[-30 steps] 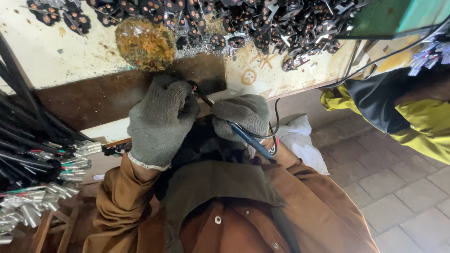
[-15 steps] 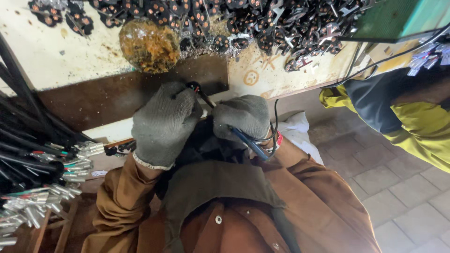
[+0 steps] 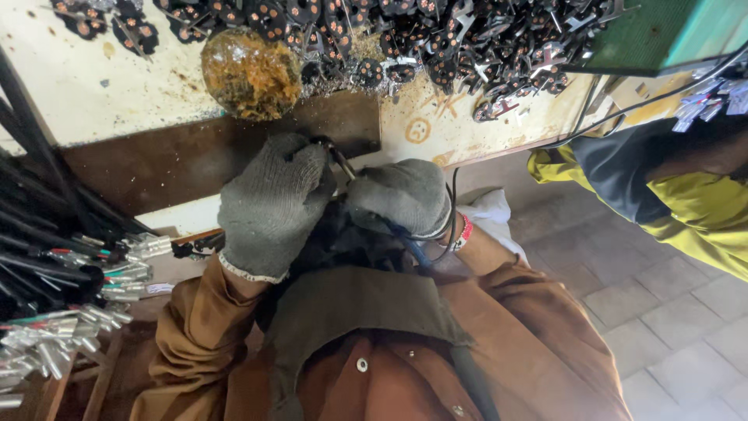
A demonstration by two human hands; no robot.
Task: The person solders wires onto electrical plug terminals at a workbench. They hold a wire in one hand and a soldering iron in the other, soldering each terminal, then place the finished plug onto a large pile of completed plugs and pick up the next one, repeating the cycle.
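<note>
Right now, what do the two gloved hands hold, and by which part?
The right hand in its grey knitted glove grips a blue-handled metal hand tool by the handle. The left hand closes near the tool's metal tip; what it holds cannot be told.

Both arms in brown sleeves bend up and inward, bringing the gloved hands together. The left hand (image 3: 269, 206) is curled shut, fingers (image 3: 304, 168) folded forward. The right hand (image 3: 401, 195), just beside those fingers, is clenched too.

Gloved left hand (image 3: 270, 204) and right hand (image 3: 401, 196) pinch a thin metal tool (image 3: 340, 161).
</note>
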